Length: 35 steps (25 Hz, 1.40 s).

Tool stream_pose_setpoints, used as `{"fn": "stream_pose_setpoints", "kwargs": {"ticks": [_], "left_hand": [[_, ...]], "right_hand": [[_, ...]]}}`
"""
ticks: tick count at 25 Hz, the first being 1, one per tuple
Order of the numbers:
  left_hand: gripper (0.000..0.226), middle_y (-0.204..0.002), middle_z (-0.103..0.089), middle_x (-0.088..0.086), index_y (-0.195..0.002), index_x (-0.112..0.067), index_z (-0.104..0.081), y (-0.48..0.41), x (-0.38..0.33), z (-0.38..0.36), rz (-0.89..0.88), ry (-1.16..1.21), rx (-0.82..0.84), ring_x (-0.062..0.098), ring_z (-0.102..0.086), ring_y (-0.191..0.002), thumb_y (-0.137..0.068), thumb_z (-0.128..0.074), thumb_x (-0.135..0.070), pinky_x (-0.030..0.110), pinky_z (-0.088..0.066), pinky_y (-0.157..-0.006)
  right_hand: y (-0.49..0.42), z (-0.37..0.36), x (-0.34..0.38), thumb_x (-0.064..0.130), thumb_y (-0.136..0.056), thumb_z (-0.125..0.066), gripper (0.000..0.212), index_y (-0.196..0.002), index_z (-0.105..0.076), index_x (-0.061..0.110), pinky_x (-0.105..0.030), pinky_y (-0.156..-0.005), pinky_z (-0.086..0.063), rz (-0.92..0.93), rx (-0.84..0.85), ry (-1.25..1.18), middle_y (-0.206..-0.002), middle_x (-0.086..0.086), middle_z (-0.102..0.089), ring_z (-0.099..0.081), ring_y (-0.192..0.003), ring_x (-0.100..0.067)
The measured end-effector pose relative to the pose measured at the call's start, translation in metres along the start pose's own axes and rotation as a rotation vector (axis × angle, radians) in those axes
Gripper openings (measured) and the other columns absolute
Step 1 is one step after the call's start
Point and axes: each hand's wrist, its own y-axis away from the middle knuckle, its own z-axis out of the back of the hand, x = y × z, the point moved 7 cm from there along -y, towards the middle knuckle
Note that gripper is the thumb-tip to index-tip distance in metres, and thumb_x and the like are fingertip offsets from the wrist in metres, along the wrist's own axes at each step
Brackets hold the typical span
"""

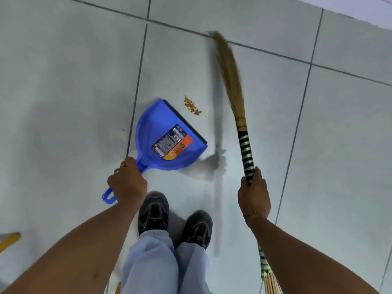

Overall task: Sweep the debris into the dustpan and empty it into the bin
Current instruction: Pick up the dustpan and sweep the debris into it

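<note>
The dustpan (167, 136) is gripped by the left hand (127, 183), mouth turned toward the debris (192, 105) just beyond, while the broom (246, 149), clasped in the right hand (253, 196), is angled past it for sweeping inward.

Blue dustpan (167, 134) beside debris (192, 106), broom (235, 98) in hands.

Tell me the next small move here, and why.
Probably draw the broom leftward so its bristles push the debris over the dustpan lip. The small pile lies on the floor just outside the pan's open edge, the pan looks empty, and the bristles sit on the pile's far side. The left hand holds the pan handle; the right hand grips the broom.
</note>
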Motion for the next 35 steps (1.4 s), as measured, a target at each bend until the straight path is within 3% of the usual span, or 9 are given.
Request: {"fn": "stream_pose_setpoints", "kwargs": {"ticks": [4, 9, 19, 22, 25, 30, 35], "left_hand": [[0.053, -0.11, -0.056, 0.024, -0.133, -0.003, -0.034, -0.019, -0.007, -0.024, -0.132, -0.11, 0.02, 0.043, -0.057, -0.092, -0.082, -0.049, 0.004, 0.048, -0.046, -0.076], [0.062, -0.11, -0.055, 0.03, -0.141, -0.002, -0.024, -0.024, 0.004, -0.04, -0.144, -0.143, -0.037, 0.047, -0.057, -0.088, -0.085, -0.049, 0.005, 0.051, -0.047, -0.075], [0.062, -0.108, -0.057, 0.031, -0.141, -0.002, -0.023, -0.042, 0.004, -0.057, -0.159, -0.079, -0.077, 0.047, -0.058, -0.09, -0.085, -0.05, 0.005, 0.055, -0.047, -0.079], [0.064, -0.109, -0.057, 0.031, -0.141, -0.002, -0.022, -0.043, 0.008, -0.06, -0.174, -0.062, -0.083, 0.047, -0.058, -0.091, -0.084, -0.05, 0.006, 0.055, -0.046, -0.079], [0.065, -0.108, -0.057, 0.03, -0.141, -0.002, -0.022, -0.045, 0.018, -0.059, -0.161, -0.059, -0.095, 0.047, -0.059, -0.089, -0.084, -0.051, 0.006, 0.054, -0.047, -0.078], [0.067, -0.104, -0.057, 0.031, -0.142, -0.003, -0.021, -0.054, 0.037, -0.053, -0.178, -0.071, -0.109, 0.047, -0.058, -0.086, -0.084, -0.052, 0.007, 0.053, -0.047, -0.076], [0.068, -0.105, -0.057, 0.031, -0.143, -0.004, -0.019, -0.064, 0.05, -0.046, -0.173, -0.071, -0.089, 0.048, -0.058, -0.086, -0.085, -0.053, 0.006, 0.055, -0.046, -0.078]], "right_hand": [[-0.004, -0.014, -0.051, 0.065, -0.091, -0.025, 0.063, -0.103, -0.06, 0.013, -0.032, -0.067, -0.042, -0.277, 0.067, 0.136, -0.09, -0.008, -0.065, -0.058, -0.079, -0.029], [-0.01, -0.027, -0.056, 0.076, -0.084, -0.022, 0.072, -0.087, -0.062, 0.015, -0.027, -0.054, -0.037, -0.232, 0.1, 0.221, -0.072, -0.001, -0.059, -0.054, -0.063, -0.019], [0.005, -0.039, -0.057, 0.076, -0.083, -0.029, 0.065, -0.072, -0.053, 0.016, -0.027, -0.056, -0.038, -0.073, 0.122, 0.355, -0.066, 0.0, -0.058, -0.052, -0.061, -0.018], [0.011, -0.033, -0.066, 0.074, -0.083, -0.03, 0.063, -0.067, -0.048, 0.016, -0.031, -0.062, -0.043, -0.089, 0.055, 0.276, -0.065, -0.002, -0.057, -0.054, -0.065, -0.023], [0.004, -0.028, -0.066, 0.075, -0.083, -0.027, 0.066, -0.071, -0.053, 0.016, -0.029, -0.058, -0.04, -0.144, 0.018, 0.22, -0.066, -0.001, -0.057, -0.052, -0.061, -0.019], [-0.011, -0.039, -0.042, 0.079, -0.08, -0.025, 0.07, -0.076, -0.058, 0.017, -0.028, -0.058, -0.042, -0.034, 0.066, 0.383, -0.068, -0.001, -0.059, -0.059, -0.067, -0.023], [0.006, -0.036, -0.045, 0.078, -0.08, -0.027, 0.065, -0.067, -0.05, 0.019, -0.028, -0.061, -0.046, 0.041, 0.099, 0.47, -0.067, -0.001, -0.061, -0.06, -0.068, -0.022]]}}
